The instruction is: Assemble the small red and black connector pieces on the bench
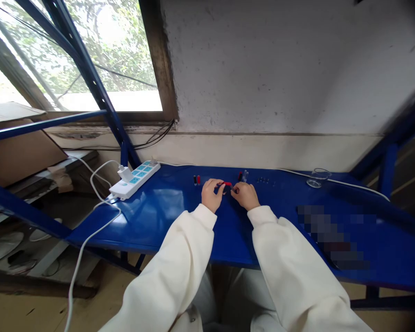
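Note:
My left hand (pixel 212 194) is closed in a pinch on the left end of a small red tube-shaped piece (pixel 227 184), held just above the blue tabletop. On its right side my right hand (pixel 246 195) is closed too, fingertips pinching a thin, dark, slender part (pixel 232 188) close to the red piece's end. Whether the two parts touch is too small to tell. Left of my hands stand a short black piece (pixel 195 180) and a short red piece (pixel 198 180). Behind my right hand are a dark-and-red pair of pieces (pixel 240 176) and several clear small tubes (pixel 245 175).
Several tiny pieces (pixel 263 180) lie in a row to the right. A clear glass cup (pixel 314 182) stands near a white cable. A white power strip (pixel 134 180) with a plugged-in adapter sits at the left on the blue table (pixel 152 226). A blurred-out object (pixel 327 230) lies at right.

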Motion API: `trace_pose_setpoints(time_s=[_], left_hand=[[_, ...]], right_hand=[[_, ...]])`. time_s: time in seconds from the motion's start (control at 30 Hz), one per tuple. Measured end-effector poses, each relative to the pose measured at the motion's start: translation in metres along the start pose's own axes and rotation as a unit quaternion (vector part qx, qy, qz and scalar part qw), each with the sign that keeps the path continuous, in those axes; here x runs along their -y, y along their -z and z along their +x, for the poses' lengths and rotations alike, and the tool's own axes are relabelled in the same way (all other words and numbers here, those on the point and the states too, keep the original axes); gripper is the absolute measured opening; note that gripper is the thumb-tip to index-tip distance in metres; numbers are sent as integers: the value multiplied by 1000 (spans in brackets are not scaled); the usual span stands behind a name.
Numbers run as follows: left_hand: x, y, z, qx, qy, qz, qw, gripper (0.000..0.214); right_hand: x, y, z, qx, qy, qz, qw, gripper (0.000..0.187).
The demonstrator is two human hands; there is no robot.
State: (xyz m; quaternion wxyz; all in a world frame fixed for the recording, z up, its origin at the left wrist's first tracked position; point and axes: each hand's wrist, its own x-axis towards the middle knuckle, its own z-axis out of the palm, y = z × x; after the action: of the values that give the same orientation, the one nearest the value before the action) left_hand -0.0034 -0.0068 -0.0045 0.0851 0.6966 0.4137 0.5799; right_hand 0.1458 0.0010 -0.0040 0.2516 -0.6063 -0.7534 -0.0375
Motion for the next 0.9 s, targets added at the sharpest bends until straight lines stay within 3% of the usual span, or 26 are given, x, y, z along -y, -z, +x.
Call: trace_pose_setpoints(time_s=[0.17, 0.37, 0.63, 0.9], left_hand=[[-8, 3, -3, 89, -72, 56, 992, 35], [-4, 2, -6, 169, -82, 106, 977, 39], [-3, 0, -3, 108, -79, 54, 990, 21], [-1, -1, -2, 85, -55, 34, 994, 11]], right_hand=[[0, 1, 0, -10, -4, 4, 1000, 15], [-3, -2, 0, -35, -20, 16, 999, 15], [-1, 0, -1, -40, 11, 23, 999, 15], [1, 0, -2, -47, 33, 26, 998, 15]])
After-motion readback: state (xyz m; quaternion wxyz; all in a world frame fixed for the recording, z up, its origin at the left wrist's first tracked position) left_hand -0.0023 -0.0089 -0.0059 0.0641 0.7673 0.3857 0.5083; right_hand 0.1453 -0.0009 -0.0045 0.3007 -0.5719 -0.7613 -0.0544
